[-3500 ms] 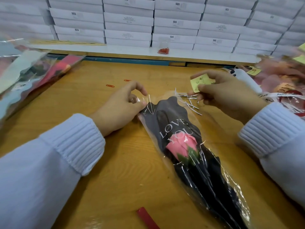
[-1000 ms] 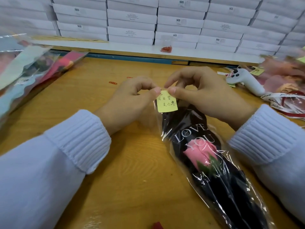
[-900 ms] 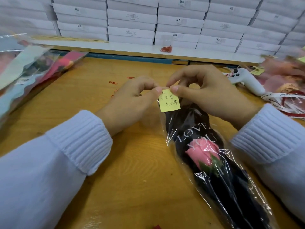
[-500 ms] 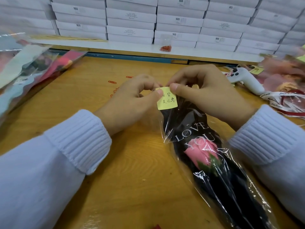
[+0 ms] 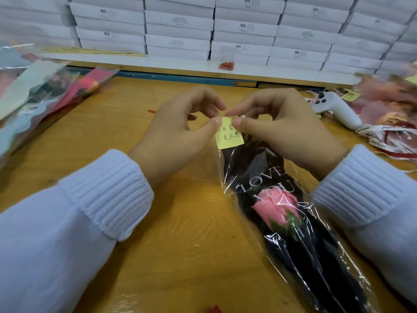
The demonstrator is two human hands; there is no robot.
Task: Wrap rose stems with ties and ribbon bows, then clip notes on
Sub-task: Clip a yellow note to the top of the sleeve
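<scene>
Wrapped rose [image 5: 277, 211] lies on worktop [image 5: 169, 256], mid-right, stem end toward near right corner, black sleeve w/ "LOVE YOU" print. Yellow note [image 5: 229, 136] sits at sleeve's far end (handwriting visible, not legible). Left hand [image 5: 178, 134] pinches note's top left corner, thumb + forefinger. Right hand [image 5: 282, 129] pinches top right edge likewise. Red paper clip [image 5: 151, 111] loose toward far edge. White stacked boxes [image 5: 178, 26] beyond far edge.
</scene>
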